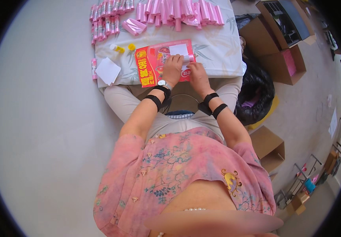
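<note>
A small pink film roll [191,58] lies over a red-and-yellow printed sheet [150,59] near the table's front edge. My left hand [172,70] presses down on the roll's left part with its fingers closed over it. At the roll's right end, the curled fingers of my right hand [198,76] pinch its near side. Just beyond my left fingertips rests a white paper slip [178,49] on the sheet. What lies under my palms is hidden.
Many pink rolls [170,10] are heaped at the table's far side, labelled ones [106,24] at far left. Left of the sheet are a glue stick [117,49], its yellow cap [131,47] and white slips [108,71]. A black bag [259,94] and cardboard boxes [283,65] stand right.
</note>
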Demonstrator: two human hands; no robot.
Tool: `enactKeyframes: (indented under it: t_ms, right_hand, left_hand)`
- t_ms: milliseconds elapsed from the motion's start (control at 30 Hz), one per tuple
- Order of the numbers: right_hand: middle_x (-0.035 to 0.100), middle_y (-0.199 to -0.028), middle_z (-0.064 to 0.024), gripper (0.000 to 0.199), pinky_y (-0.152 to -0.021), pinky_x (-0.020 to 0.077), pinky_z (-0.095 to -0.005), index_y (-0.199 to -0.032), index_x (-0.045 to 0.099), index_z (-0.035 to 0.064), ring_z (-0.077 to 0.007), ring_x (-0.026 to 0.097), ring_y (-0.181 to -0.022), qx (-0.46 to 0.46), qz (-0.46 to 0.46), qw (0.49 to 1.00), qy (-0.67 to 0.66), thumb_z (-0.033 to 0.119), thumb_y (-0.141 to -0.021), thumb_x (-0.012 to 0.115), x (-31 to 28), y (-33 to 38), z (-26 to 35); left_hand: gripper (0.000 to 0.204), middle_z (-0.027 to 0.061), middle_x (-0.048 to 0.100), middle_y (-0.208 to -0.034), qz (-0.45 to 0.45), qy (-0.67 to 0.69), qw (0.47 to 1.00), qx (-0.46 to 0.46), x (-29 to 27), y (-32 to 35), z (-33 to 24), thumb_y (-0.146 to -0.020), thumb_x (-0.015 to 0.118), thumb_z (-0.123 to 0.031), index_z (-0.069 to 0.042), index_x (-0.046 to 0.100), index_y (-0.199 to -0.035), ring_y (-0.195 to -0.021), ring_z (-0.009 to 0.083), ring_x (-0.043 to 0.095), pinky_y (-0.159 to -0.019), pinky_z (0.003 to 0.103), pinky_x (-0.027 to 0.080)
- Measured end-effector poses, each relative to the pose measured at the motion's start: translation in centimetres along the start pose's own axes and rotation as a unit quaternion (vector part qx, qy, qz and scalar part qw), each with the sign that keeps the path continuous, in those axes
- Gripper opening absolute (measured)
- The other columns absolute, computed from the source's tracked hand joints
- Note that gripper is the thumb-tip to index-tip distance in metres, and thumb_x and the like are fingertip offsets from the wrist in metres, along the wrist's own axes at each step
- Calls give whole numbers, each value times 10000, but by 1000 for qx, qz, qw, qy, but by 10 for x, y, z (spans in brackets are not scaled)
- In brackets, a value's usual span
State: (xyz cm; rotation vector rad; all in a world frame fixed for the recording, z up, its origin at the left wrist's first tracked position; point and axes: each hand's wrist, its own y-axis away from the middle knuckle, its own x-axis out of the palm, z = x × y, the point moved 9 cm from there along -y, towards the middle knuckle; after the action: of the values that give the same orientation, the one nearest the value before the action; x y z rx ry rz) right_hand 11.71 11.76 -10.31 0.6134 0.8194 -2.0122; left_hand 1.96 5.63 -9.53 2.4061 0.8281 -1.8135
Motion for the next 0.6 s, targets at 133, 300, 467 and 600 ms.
enactKeyframes:
  t_ms: [133, 300, 467, 600]
  right_hand:
    - [580, -1243, -189, 451, -1013, 446, -468, -1209, 603, 2, -374, 524, -1180, 6, 39, 995, 90, 10, -761, 661, 17, 8, 21]
    - [546, -1318, -211, 500, -1053, 407, -490, -1318, 568, -23, -387, 482, -1245, 37, 46, 985, 165, 118, -844, 643, 24, 14, 19]
    - [546, -1327, -205, 468, -1049, 414, -480, -1324, 570, -26, -382, 485, -1243, 34, 32, 985, 167, 184, -906, 593, 22, 9, 25]
    - [551, -1317, -199, 463, -1047, 417, -477, -1320, 575, -24, -377, 487, -1241, 39, 33, 986, 158, 185, -907, 591, 18, 13, 17]
  left_hand:
    - [336, 110, 631, -1099, 10, 14, 1000, 21, 3, -9, 6, -780, 655, -105, -55, 618, -1110, -1045, 312, 593, -894, 428, 498]
    - [380, 106, 659, -1104, 86, 0, 996, 26, 12, -21, 4, -764, 682, -94, -63, 650, -1142, -1057, 318, 605, -888, 428, 511]
    - [314, 122, 676, -1001, 116, -7, 993, 23, 21, -39, 23, -729, 715, -153, -75, 687, -1032, -967, 327, 635, -834, 434, 523]
    - [283, 168, 722, -957, 114, 141, 979, -97, 16, -54, 56, -743, 719, -180, -43, 726, -990, -879, 349, 692, -784, 419, 548]
